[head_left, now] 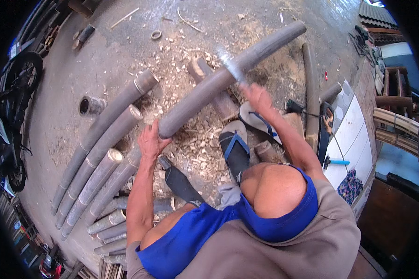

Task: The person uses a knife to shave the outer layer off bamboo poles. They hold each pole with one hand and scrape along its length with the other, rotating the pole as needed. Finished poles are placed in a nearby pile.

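Note:
A long grey-brown bamboo pole (195, 102) slants from near my left knee up to the far right. It rests across a short notched log (224, 103) on the floor. My left hand (149, 139) is closed around the pole's near end. In my right hand (258, 100), just right of the pole, is the handle of a long-bladed knife (231, 64). Its silvery blade is smeared by motion and passes over the pole's middle; whether it touches cannot be made out.
Pale wood chips (200, 153) litter the floor around my sandalled feet. Several bamboo poles (102, 135) lie to the left, beside a short bamboo piece (92, 106). At right are another pole (310, 88), a handsaw (328, 118), white tiles (354, 128) and a blue-handled hammer (336, 162). A motorcycle (21, 88) stands far left.

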A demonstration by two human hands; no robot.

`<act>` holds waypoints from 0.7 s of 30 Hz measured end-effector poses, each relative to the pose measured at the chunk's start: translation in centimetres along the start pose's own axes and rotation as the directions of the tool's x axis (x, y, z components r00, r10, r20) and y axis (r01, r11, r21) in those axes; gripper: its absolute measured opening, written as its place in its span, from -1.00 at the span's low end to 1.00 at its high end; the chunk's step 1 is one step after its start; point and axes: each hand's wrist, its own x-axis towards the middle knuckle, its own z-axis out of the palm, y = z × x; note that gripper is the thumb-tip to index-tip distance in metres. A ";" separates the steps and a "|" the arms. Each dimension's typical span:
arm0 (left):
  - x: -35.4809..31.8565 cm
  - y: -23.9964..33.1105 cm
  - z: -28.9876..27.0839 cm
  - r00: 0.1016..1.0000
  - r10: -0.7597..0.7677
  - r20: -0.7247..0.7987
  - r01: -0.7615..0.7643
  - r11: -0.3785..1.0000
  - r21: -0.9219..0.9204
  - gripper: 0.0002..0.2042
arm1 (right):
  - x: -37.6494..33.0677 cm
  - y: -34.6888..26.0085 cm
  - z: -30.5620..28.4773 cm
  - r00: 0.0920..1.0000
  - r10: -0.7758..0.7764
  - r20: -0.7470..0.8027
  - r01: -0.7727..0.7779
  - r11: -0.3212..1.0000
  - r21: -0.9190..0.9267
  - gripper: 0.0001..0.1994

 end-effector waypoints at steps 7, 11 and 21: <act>-1.4 2.4 0.1 0.986 -0.008 0.166 0.030 0.991 -0.133 -0.05 | -2.1 3.6 -2.8 0.999 -0.048 -0.016 0.046 0.997 -0.062 -0.27; 0.3 1.6 -1.9 0.978 -0.031 0.209 0.070 0.980 -0.186 -0.04 | -3.7 1.6 -1.4 0.984 -0.163 0.076 0.175 0.967 -0.183 -0.29; 0.5 1.0 -0.3 0.998 0.049 0.031 -0.046 0.994 -0.101 -0.05 | -0.1 2.4 -0.9 0.971 0.038 -0.234 -0.009 0.992 0.127 -0.25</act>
